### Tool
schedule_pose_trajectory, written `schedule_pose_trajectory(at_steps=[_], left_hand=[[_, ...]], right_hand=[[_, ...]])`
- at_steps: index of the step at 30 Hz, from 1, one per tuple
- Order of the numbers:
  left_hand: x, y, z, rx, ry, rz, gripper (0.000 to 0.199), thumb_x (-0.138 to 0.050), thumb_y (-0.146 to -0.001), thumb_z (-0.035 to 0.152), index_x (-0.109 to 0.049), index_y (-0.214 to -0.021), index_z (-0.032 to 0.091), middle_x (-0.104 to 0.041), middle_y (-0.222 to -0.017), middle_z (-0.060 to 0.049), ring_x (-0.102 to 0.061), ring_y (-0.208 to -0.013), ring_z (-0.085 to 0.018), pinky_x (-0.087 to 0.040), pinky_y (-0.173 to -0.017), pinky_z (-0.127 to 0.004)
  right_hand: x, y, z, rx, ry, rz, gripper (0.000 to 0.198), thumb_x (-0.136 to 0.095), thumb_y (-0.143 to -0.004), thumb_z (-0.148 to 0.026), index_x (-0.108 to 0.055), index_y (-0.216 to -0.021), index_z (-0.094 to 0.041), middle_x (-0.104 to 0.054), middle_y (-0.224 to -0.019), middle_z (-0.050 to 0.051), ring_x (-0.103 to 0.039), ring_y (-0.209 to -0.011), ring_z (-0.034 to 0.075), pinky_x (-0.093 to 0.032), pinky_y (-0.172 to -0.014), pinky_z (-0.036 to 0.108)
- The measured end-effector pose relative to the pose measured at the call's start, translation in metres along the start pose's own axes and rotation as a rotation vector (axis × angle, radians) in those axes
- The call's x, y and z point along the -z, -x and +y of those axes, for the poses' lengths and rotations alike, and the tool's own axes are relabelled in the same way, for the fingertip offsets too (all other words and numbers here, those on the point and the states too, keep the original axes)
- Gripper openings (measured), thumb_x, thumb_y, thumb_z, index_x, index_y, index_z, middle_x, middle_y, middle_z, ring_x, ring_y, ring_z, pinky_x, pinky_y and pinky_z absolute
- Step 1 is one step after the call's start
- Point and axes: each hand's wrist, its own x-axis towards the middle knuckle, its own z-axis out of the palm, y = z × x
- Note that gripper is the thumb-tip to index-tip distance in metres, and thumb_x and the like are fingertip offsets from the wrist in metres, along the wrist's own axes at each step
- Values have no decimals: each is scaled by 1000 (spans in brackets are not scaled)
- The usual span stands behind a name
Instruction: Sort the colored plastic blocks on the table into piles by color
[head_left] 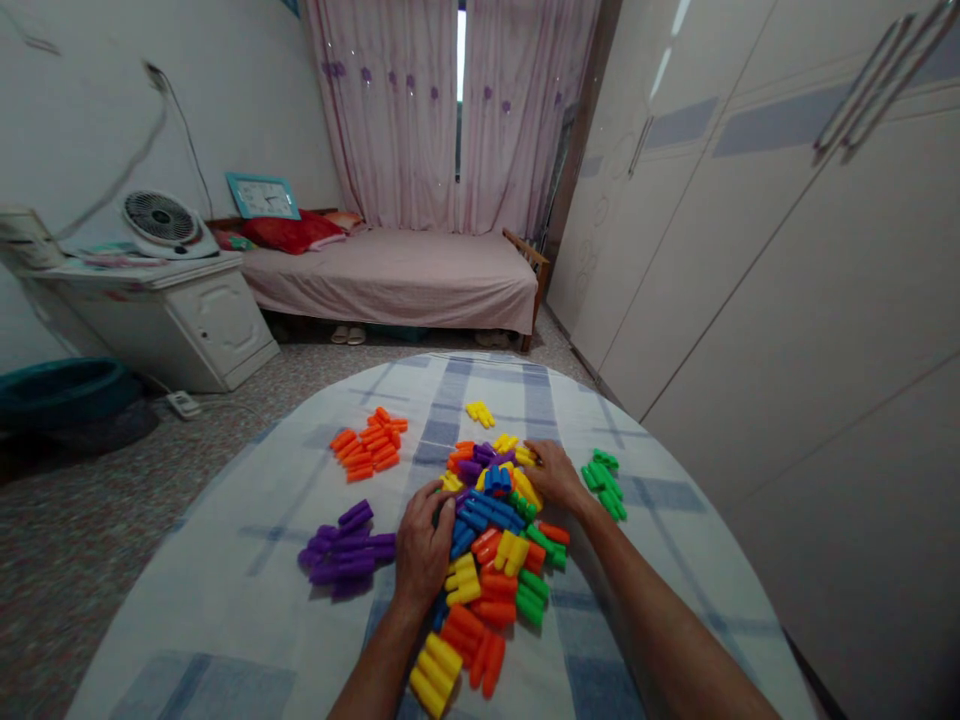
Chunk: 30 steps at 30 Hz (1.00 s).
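A mixed pile of plastic building blocks shaped like joined tubes lies between my hands, with blue blocks [491,510], orange blocks [495,590] and yellow blocks [463,578] among them. My left hand [424,545] rests against the pile's left side, thumb and forefinger apart, its fingertips partly hidden. At the far right of the pile, my right hand [555,475] has its fingers closed at a yellow block [526,456]. Purple blocks [345,550] form a separate group left of my left hand. Green blocks [604,484] lie to the right of my right hand.
Farther back on the round table [262,620] are a group of orange blocks [371,443] and a few yellow blocks [480,413]. Beyond the table stand a bed [405,270], a white cabinet [217,325] with a fan [161,220], and a wardrobe [712,250] on the right.
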Motion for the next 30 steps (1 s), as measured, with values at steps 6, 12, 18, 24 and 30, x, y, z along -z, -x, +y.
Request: schedule_pose_trajectory(at_steps=[6, 12, 18, 24, 30], left_hand=[[1, 1, 2, -7, -7, 20, 27, -45, -87, 35, -68, -93, 20, -62, -113, -8, -56, -109, -22, -42, -99, -42], [1, 1, 3, -3, -12, 6, 25, -46, -86, 31, -68, -93, 21, -61, -115, -8, -55, -110, -22, -43, -99, -41], [0, 2, 1, -5, -21, 7, 25, -46, -86, 30, -67, -95, 21, -60, -116, -8, -55, -111, -22, -44, -98, -42], [0, 3, 1, 8, -36, -7, 26, -45, -87, 29, -67, -97, 21, -59, -117, -8, -53, -113, -22, -42, -99, -42], [0, 3, 3, 16, -35, -24, 26, -44, -87, 29, -66, -97, 20, -57, -119, -9, -51, -114, -22, -40, -101, -43]], right_hand=[[6, -3, 14, -71, -46, 43, 17, -54, -74, -23, -66, -84, -17, -65, -89, 4, -57, -83, 17, -43, -72, 26], [19, -25, 21, -163, -108, 132, 27, -48, -81, -29, -65, -99, -18, -68, -93, 4, -62, -83, 17, -45, -73, 27], [5, -71, -1, -180, -136, 93, 27, -53, -78, -27, -68, -98, -16, -70, -87, 4, -63, -79, 16, -46, -70, 26], [-8, -95, -22, -157, -163, 17, 31, -53, -80, -23, -65, -108, -18, -70, -95, 3, -63, -81, 14, -45, -70, 22], [-3, -76, -21, -229, -72, 14, 39, -47, -85, -34, -60, -115, -13, -66, -107, 12, -60, -96, 20, -42, -76, 26]])
